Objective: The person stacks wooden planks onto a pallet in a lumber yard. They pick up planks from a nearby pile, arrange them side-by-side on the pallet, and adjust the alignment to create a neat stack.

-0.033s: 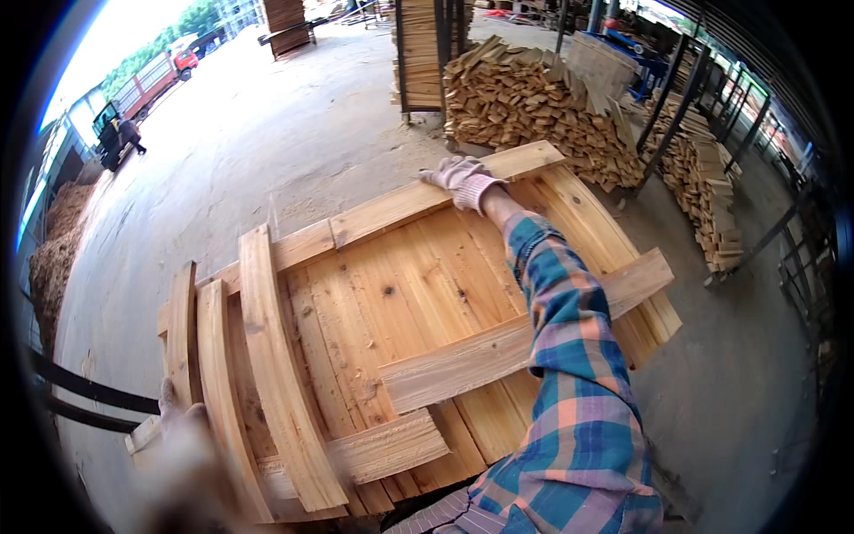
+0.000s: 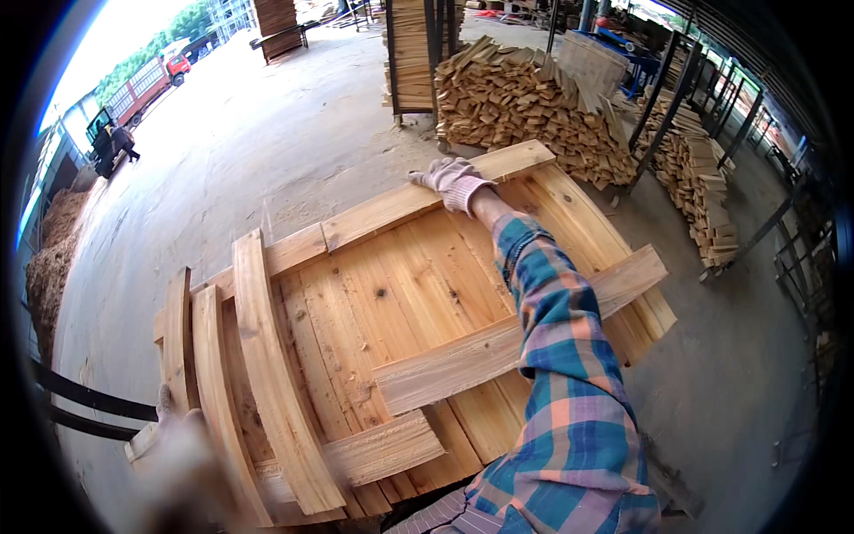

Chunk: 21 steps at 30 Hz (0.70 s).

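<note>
Several pale planks lie side by side as a wooden panel (image 2: 400, 294), with boards laid across and along it. My right hand (image 2: 454, 184), in a light work glove, grips the long board (image 2: 374, 222) at the panel's far edge, its fingers over the far side. A short crosswise board (image 2: 454, 363) lies under my right forearm, and a shorter one (image 2: 382, 452) is nearer to me. My gloved left hand (image 2: 182, 467) is a blur at the lower left, beside the loose upright slats (image 2: 213, 365); its fingers are smeared. A wider slat (image 2: 276, 374) lies to their right.
A heap of short wood offcuts (image 2: 525, 107) and a tall plank stack (image 2: 412, 62) stand beyond the panel. More wood pieces (image 2: 698, 196) lie among dark metal posts at right. Far left are a person by a forklift (image 2: 107, 142) and a red truck (image 2: 147, 89). Black curved bars (image 2: 98, 392) reach in at left.
The whole view has shifted very slightly, so the scene sits a little further left. Both hands stay where they were against the boards.
</note>
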Available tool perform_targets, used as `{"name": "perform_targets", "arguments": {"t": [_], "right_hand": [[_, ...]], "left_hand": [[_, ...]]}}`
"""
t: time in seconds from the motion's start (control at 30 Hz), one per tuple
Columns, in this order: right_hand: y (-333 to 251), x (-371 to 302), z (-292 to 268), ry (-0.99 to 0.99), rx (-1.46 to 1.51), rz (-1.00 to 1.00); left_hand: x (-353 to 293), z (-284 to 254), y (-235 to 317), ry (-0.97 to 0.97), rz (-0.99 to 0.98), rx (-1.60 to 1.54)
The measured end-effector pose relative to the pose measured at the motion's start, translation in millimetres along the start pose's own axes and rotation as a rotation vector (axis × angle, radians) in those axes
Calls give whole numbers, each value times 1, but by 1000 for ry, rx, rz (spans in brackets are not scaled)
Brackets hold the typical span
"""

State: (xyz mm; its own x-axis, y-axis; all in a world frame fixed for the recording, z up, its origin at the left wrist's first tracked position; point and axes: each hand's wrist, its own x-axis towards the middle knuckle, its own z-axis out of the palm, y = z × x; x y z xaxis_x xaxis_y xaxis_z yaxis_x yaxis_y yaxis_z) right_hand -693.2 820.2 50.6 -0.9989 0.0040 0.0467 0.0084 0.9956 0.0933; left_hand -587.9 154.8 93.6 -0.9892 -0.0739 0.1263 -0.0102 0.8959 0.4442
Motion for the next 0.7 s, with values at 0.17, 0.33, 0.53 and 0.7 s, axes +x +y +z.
{"name": "perform_targets", "arguments": {"t": [0.17,0.33,0.53,0.7], "right_hand": [[-32,-3,-3,67,-58,246],[-161,-46,-54,84,261,-241],[-322,-120,-90,-213,685,-407],[-353,-126,-76,-272,1105,46]], "left_hand": [[-2,-1,-2,27,-64,188],[-10,-11,5,27,-76,259],[10,-33,-27,-82,-65,-62],[16,-46,-90,-41,-10,-155]]}}
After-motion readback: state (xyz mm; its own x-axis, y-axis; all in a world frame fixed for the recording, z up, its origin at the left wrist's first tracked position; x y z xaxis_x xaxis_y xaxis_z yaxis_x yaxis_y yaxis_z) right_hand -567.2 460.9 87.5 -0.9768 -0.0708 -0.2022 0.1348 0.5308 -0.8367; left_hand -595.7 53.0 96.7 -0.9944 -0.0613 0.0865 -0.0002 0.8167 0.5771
